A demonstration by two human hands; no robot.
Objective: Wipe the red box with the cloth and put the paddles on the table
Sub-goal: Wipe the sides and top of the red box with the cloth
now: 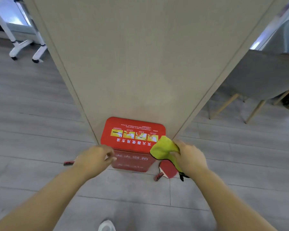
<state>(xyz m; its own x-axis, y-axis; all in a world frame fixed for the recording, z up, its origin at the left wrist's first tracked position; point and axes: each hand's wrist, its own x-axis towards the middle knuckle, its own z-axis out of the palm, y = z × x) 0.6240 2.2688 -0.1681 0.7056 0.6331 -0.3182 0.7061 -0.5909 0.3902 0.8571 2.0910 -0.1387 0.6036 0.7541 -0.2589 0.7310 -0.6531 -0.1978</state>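
The red box [133, 135] stands on the floor against the pillar [148, 64]; the right hand [189, 157] pinches the cloth [165, 148] at its 4 o'clock corner, the left hand [94, 158] loosely curled, empty. Best to flatten the cloth and sweep towards 9 o'clock; one paddle [168, 170] lies beneath

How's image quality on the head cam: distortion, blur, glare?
Head view: strong wide-angle distortion, the pillar flares outward toward the top and the forearms splay. Soft overall; lettering on the front of the red box is smeared, its top label sharper. Left hand fingertips slightly blurred. Right hand holds the cloth. Windows at both upper corners blow out; floor lighting even, shadows faint.
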